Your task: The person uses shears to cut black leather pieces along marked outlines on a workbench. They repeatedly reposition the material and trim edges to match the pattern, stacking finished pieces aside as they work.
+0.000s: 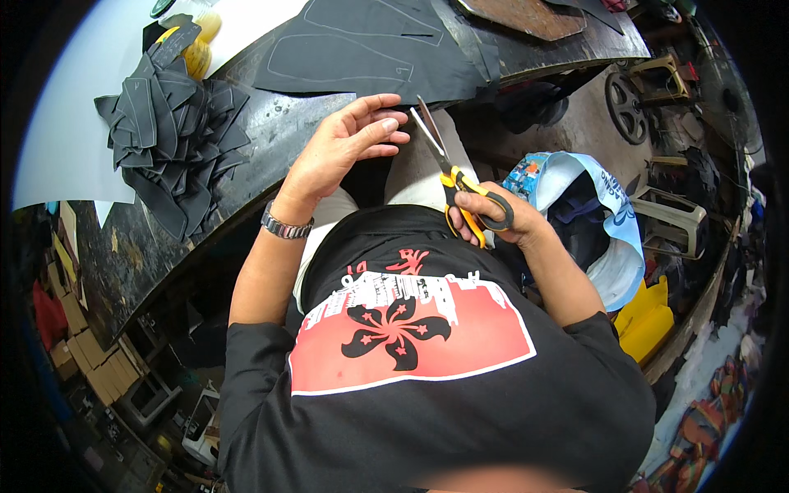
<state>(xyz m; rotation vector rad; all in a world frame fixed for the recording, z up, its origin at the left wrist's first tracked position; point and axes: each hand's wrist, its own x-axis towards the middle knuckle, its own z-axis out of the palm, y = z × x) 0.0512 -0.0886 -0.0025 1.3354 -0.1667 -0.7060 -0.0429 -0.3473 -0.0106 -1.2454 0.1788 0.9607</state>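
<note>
My right hand [501, 215] grips scissors [450, 168] by their black and yellow handles. The blades point away from me, slightly parted, with no material visible between them. To their left, my left hand [349, 141] is held with its fingers loosely stretched and apart, nothing seen in it. Just beyond both hands lies a black sheet of material [362, 51] with pale outlines drawn on it, at the near edge of the dark table. A heap of cut black pieces [168, 123] sits on the table to the left, some also bearing outlines.
The worn dark table [131, 259] curves along my left and front. A brown board [526, 16] lies at its far right. Beside my right leg stands an open blue and white bag [620, 238] with dark contents. Nearby are a yellow object [645, 320], a plastic stool [670, 218] and a black wheel [626, 108].
</note>
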